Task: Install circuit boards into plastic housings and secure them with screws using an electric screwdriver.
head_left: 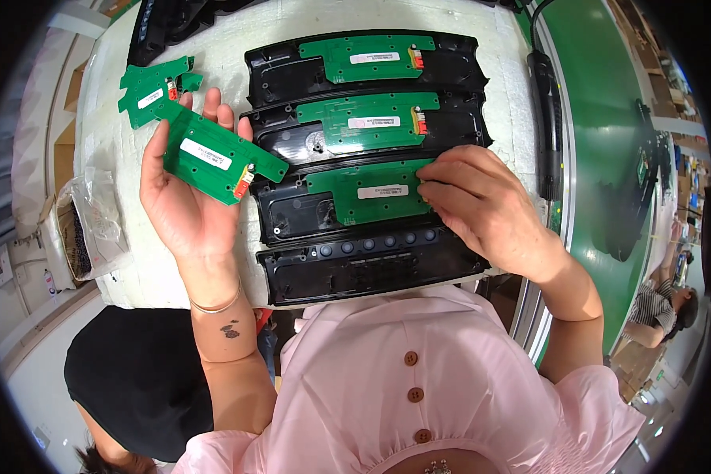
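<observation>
My left hand (196, 217) holds up a green circuit board (213, 158) with a white label and a red-and-yellow connector, thumb at its left edge and fingers behind it. My right hand (490, 207) has its fingertips closed on the right end of another green circuit board (379, 193), which lies in a black plastic housing (288, 220). What sits under those fingertips is hidden. Farther off, two more housings, a middle one (280, 130) and a far one (284, 75), each bear a similar board. Nearest me lies a black housing (371, 272) with a row of round dark buttons and no board.
Loose green boards (146, 91) overlap at the upper left of the white foam surface (118, 213). A black corded tool (543, 126) lies along the right edge, beside a green strip (592, 103). A clear plastic bag (99, 221) hangs left; a person in black (138, 379) is close by.
</observation>
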Available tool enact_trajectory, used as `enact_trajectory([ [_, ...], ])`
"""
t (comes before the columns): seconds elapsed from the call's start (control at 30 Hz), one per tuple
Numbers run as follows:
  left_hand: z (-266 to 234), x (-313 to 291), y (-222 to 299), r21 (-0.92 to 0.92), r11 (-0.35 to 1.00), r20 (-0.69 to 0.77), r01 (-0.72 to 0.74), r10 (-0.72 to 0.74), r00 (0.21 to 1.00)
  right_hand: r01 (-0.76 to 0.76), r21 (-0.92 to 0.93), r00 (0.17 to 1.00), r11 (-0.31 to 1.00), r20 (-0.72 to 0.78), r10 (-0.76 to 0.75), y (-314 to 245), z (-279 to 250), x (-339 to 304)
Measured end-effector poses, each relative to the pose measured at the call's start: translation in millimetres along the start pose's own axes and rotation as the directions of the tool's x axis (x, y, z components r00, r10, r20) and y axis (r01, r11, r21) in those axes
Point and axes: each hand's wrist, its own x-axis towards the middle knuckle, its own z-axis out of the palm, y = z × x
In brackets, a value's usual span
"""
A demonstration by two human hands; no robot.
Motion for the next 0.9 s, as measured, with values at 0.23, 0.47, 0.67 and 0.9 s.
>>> enact_trajectory([
  [0.23,0.6,-0.3,-0.3,-0.025,1.000,0.020,0.018,-0.017,1.000,-0.017,0.019,0.999,1.000,-0.030,0.018,-0.2,4.2,-1.7],
  [0.47,15.1,-12.3,-16.0,-0.030,0.999,0.164,0.021,-0.016,0.986,0.018,0.143,0.994,0.990,-0.110,-0.002,-10.9,-2.2,9.1],
  [0.67,50.1,-48.7,-55.7,0.155,0.988,0.207,-0.027,-0.006,0.978,0.009,0.335,0.960,0.942,-0.266,0.086,-54.4,5.4,36.4],
  [0.9,32.5,-68.3,-48.0,0.481,0.844,0.288,-0.239,0.105,0.952,0.000,0.233,0.970,0.972,-0.235,0.056,-51.7,0.9,13.4],
])
